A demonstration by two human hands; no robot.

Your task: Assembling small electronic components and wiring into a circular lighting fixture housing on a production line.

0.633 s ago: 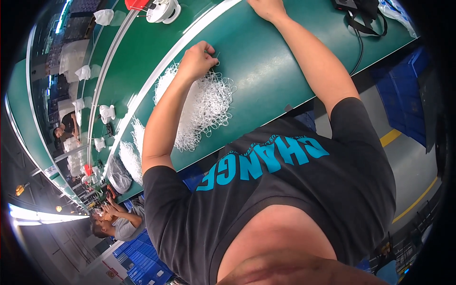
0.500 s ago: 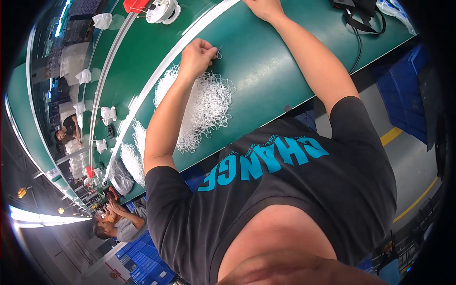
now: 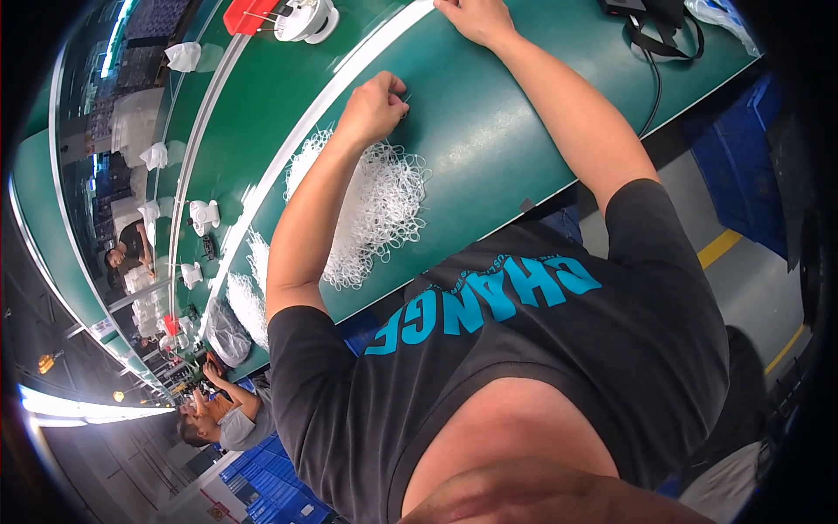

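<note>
My left hand [image 3: 375,108] is closed in a pinch just beyond a pile of thin white loops [image 3: 380,205] on the green tabletop. A thin whitish strand, part of one loop [image 3: 408,98], shows at its fingertips. My left forearm passes over the pile and hides some of it. At the upper edge of the view, my right hand [image 3: 478,19] is curled by the white rail [image 3: 384,42]. Its fingertips are partly cut off, so whatever they hold cannot be made out.
Beyond the rail, a green belt carries white rounded devices [image 3: 305,19] and a red holder [image 3: 249,16]. More white loops [image 3: 248,306] and a clear plastic bag [image 3: 227,334] lie to the left. A black strap [image 3: 668,39] and cable lie at right. Co-workers [image 3: 231,419] sit farther left.
My left hand has shifted slightly right and nearer, and its loop shows less. My right hand has moved a little left. A dark shape with pale cloth now appears at lower right.
</note>
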